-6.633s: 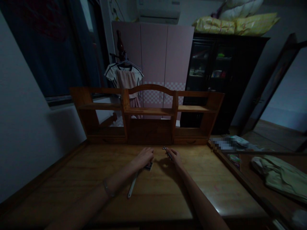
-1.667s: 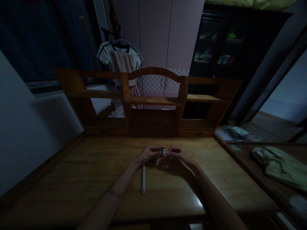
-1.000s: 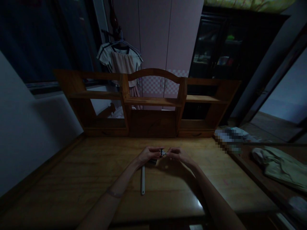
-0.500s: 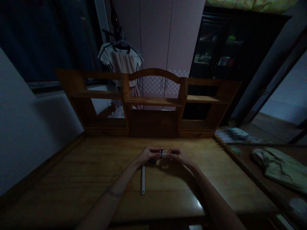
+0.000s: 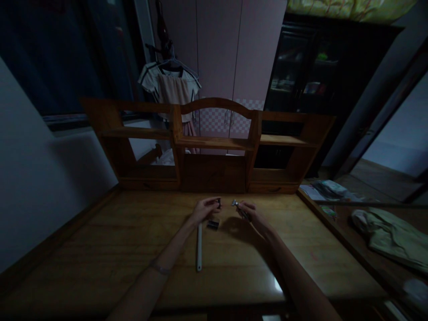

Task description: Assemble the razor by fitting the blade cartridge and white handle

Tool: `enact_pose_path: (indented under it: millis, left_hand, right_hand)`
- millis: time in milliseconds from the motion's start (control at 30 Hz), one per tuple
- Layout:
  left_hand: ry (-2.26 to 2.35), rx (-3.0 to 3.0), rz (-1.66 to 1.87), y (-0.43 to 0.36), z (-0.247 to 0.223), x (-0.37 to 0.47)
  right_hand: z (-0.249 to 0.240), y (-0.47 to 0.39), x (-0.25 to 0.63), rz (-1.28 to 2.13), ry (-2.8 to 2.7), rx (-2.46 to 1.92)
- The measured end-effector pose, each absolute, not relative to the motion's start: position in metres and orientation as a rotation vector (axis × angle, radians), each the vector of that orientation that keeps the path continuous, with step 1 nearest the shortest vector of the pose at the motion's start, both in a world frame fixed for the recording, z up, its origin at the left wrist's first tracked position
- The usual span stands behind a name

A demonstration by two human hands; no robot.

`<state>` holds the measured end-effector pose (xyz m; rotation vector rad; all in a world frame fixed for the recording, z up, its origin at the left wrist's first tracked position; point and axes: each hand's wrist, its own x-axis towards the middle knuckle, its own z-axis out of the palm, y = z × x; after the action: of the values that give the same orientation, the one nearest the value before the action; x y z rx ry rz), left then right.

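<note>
Above the wooden desk, my left hand pinches a small dark piece upright between its fingertips. To its right, my right hand is closed round the dark handle of a small tool with a shiny metal head, which points up and left. A gap separates the tool from the dark piece. Below my left hand a small dark case lies on the desk. A long pale strip rests beside it, its upper end close to my left wrist.
A wooden shelf unit stands along the desk's back edge. At the right are a lower surface with a pale green cloth and some papers and bags. A wall borders the desk on the left.
My hands have moved apart and slightly up. The dark piece and the tool's metal head, close together before, are now separate. The dark case on the desk shows more fully.
</note>
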<state>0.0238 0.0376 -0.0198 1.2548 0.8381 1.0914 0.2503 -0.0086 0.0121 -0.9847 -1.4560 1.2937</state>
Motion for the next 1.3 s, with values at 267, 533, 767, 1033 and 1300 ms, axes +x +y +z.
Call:
enact_pose_path:
  millis: [267,533,767,1033,1300]
  left_hand:
    - [1.265,1.953,0.977,0.039,-0.015,0.005]
    - [1.943,2.242,0.64,-0.002,0.0,-0.031]
    - [1.886,2.186,0.381,-0.04,0.001,-0.027]
    - [1.356,1.927,0.991,-0.024,0.041,0.024]
    - [1.014,1.699,1.139,-0.001,0.016,0.045]
  right_hand:
    - [0.005,-0.001,0.256,1.257,-1.36,-1.014]
    - [0.0,0.002,0.257,1.274,-1.318,-0.961]
    - [-0.001,0.002,0.255,1.329,-1.277,-0.924]
    - [-0.005,0.004,0.253,1.378,-1.197,-0.867]
    - [-0.012,0.013,0.257,1.421,-1.189,-0.868]
